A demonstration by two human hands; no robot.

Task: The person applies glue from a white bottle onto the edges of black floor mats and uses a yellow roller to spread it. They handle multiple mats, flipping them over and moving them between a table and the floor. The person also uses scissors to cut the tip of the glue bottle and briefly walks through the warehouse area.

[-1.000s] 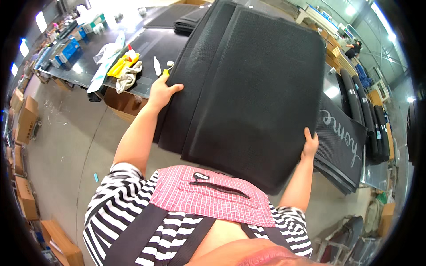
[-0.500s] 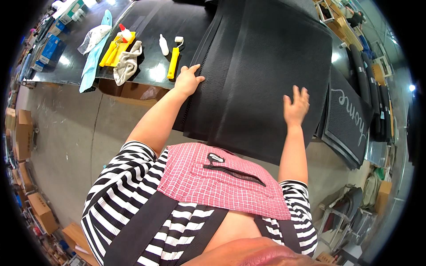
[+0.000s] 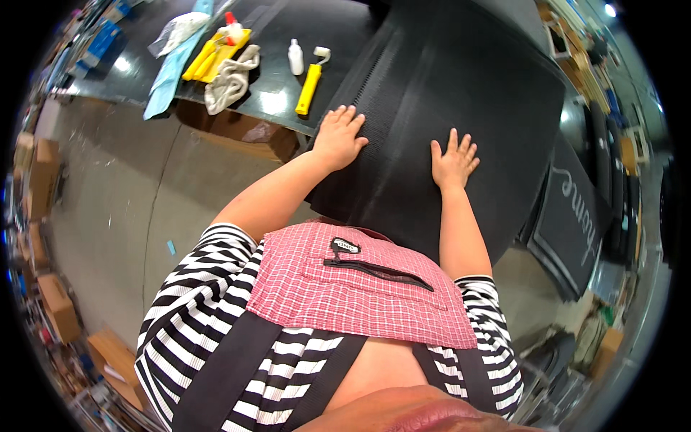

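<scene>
Large black rubber mats (image 3: 461, 79) lie stacked in front of me, with a toothed left edge and ends that overhang the table toward my apron. My left hand (image 3: 340, 139) rests on the top mat near that toothed edge, fingers spread. Flat on the middle of the same mat is my right hand (image 3: 453, 160), its fingers apart too. Neither hand grips anything. Just left of the stack lies a small roller with a yellow handle (image 3: 309, 90), beside a white squeeze bottle (image 3: 296, 57).
A yellow tray (image 3: 219, 61) with a red-capped bottle (image 3: 234, 30), a grey rag (image 3: 232, 81) and a light-blue cloth (image 3: 173, 75) lie on the black table (image 3: 277, 21). Grey mats with lettering (image 3: 565, 223) hang at right. A cardboard box (image 3: 237, 129) sits under the table.
My left hand has shifted from the mat's left edge onto its surface. My right hand has moved left across the mat. The whole view has turned slightly.
</scene>
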